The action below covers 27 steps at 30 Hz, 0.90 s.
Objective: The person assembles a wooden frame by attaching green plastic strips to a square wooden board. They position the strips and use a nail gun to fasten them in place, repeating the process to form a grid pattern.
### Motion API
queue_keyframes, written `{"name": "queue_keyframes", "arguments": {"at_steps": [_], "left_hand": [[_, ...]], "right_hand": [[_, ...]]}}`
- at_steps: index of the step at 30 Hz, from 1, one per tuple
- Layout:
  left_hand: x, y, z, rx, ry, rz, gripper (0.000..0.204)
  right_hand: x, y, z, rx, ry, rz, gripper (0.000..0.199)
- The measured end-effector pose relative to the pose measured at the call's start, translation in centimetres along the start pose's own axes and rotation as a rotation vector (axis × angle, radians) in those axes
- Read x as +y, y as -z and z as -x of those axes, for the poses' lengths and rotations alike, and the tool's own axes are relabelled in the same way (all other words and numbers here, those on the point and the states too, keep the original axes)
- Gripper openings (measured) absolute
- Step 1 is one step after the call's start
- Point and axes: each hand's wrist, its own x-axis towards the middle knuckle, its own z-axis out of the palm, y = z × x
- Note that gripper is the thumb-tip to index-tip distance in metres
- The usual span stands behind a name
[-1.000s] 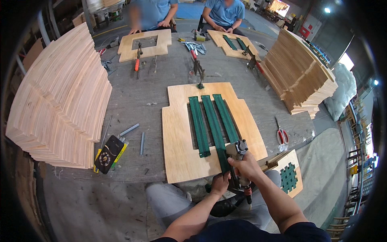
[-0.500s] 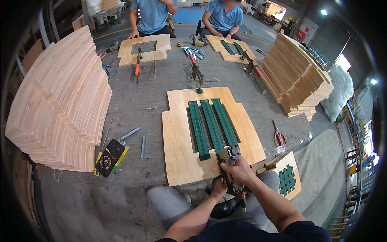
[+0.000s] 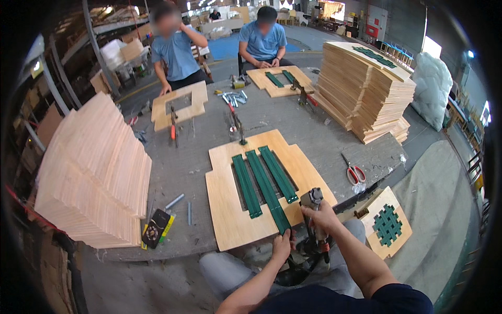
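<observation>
A pale wooden board [image 3: 225, 222] with a rectangular opening lies in front of me, a clamp [image 3: 240, 133] at its far edge. Three green straps run across the opening; the middle strap [image 3: 273, 201] reaches past the others over the near edge. My left hand [image 3: 283, 245] pinches that strap's near end at the edge. In my right hand [image 3: 321, 217] is a staple gun [image 3: 312, 197], gripped by its body and raised beside the board's near right part, apart from the straps. Small shiny marks show at the near ends of the left and right straps.
Tall board stacks stand left [image 3: 94, 178] and right [image 3: 361, 89]. Red-handled scissors [image 3: 355, 174] lie right, a black pouch [image 3: 156, 228] left. Two co-workers sit across the table with frames. A board with woven green straps [image 3: 387, 225] leans by my right knee.
The staple gun has moved from the straps' near ends to the right, uncovering them. My left hand now holds the middle strap's end. The view has tilted up and shifted.
</observation>
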Motion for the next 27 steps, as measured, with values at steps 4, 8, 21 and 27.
{"name": "queue_keyframes", "arguments": {"at_steps": [4, 8, 21, 27], "left_hand": [[3.4, 0.9, 1.9, -0.062, 0.159, -0.417, 0.044], [9.2, 3.4, 1.8, -0.156, 0.030, -1.092, 0.053], [16.5, 8.1, -11.3, -0.163, 0.220, 0.344, 0.031], [15.1, 8.0, -12.9, -0.146, 0.232, 0.323, 0.022]], "right_hand": [[0.9, 0.4, 0.2, -0.002, 0.028, -0.020, 0.029], [1.8, 0.8, -0.4, -0.008, 0.020, -0.076, 0.031], [-0.5, 1.2, 0.6, -0.186, -0.045, -0.121, 0.027], [-2.4, -1.4, -0.7, -0.263, -0.045, 0.005, 0.027]]}}
